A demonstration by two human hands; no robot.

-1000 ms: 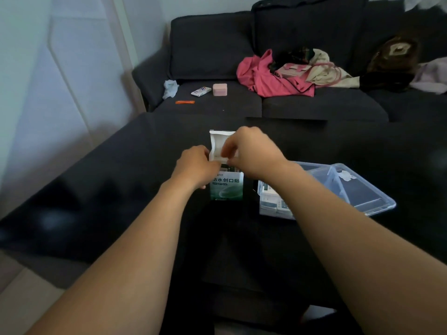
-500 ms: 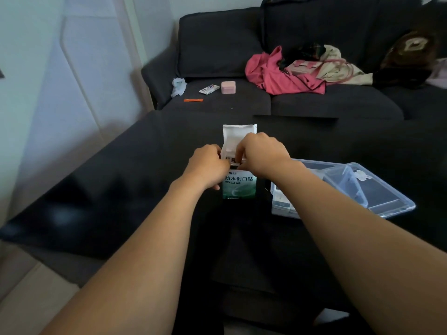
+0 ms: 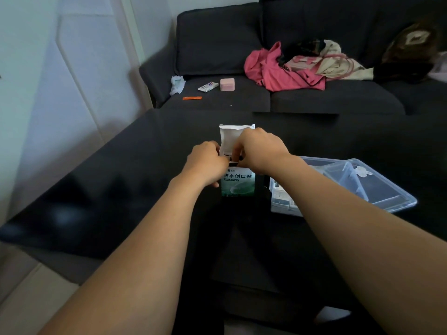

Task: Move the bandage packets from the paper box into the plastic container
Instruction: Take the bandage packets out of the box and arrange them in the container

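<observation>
Plastic container (image 3: 396,204): clear, on black table (image 3: 121,170), right of the box.
Paper box (image 3: 238,183): upright, lid flap raised.
Right hand (image 3: 260,151): fingers curled, pinching at box mouth.
Left hand (image 3: 208,163): fingers curled round box's left side.

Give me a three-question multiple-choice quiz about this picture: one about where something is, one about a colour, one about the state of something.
1. Where is the plastic container relative to the paper box?
A. To its right
B. To its left
C. Stacked on top of it

2. What colour is the small case on the sofa?
A. Blue
B. Pink
C. Yellow

3. What state is the paper box's top flap in?
A. Sealed with tape
B. Torn off, lying on the table
C. Open, standing up

Answers: 1 A, the clear container sits on the table right of the box. 2 B, it is pale pink. 3 C, the white flap rises behind the left hand and right hand at the box mouth.
</observation>
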